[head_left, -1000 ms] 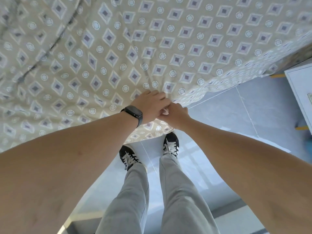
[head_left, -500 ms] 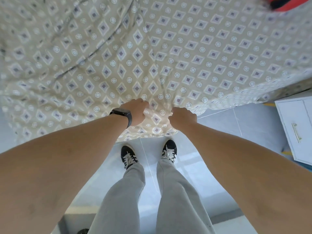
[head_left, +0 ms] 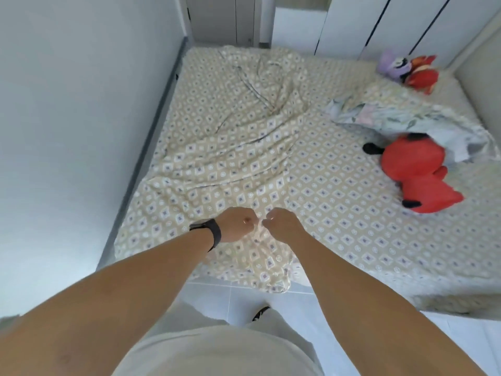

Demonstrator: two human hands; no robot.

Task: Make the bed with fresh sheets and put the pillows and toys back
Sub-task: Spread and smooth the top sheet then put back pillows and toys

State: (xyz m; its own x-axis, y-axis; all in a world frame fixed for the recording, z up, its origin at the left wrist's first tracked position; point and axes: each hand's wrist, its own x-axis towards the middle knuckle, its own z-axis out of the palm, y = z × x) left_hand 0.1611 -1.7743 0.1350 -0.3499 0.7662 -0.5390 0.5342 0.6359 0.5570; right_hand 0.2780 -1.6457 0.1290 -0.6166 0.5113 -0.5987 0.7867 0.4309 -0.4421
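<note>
I see the beige patterned sheet [head_left: 271,147] spread rumpled over the bed, its near edge hanging toward the tiled floor [head_left: 244,297]. My left hand [head_left: 235,225] and right hand [head_left: 282,226], close together at that near edge, each have curled fingers bunching a fold of sheet. A red plush toy [head_left: 417,172] lies on the sheet's right side, beside a floral cloth [head_left: 406,118].

Bare arms, black wristband [head_left: 214,234] on left wrist, pale shirt [head_left: 217,351], dark shoe [head_left: 260,312].
</note>
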